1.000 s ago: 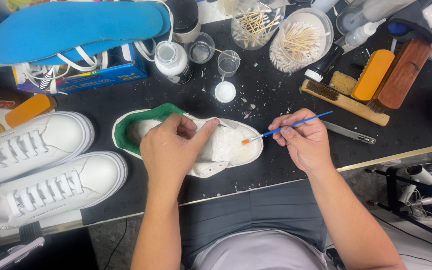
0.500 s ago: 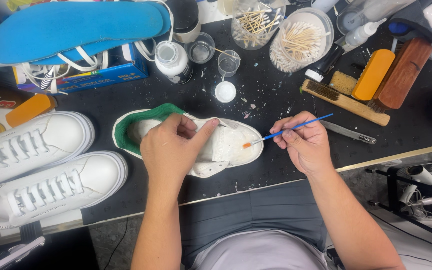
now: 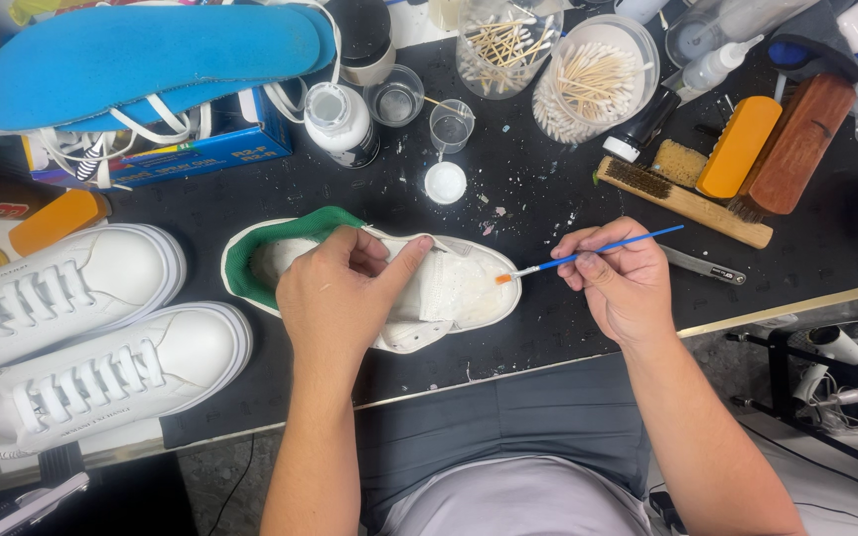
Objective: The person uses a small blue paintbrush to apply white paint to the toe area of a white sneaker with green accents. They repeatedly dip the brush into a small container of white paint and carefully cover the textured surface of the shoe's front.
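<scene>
Head view shows a white shoe (image 3: 449,298) with a green collar lying on its side on the black table (image 3: 548,189). Left hand (image 3: 335,298) clamps it at the opening, thumb across the tongue. Right hand (image 3: 623,283) pinches a thin blue brush (image 3: 598,252), its tip at the shoe's toe, probably touching. Beyond the shoe stands a small white cap (image 3: 445,183); left of it lie two white sneakers (image 3: 71,337).
</scene>
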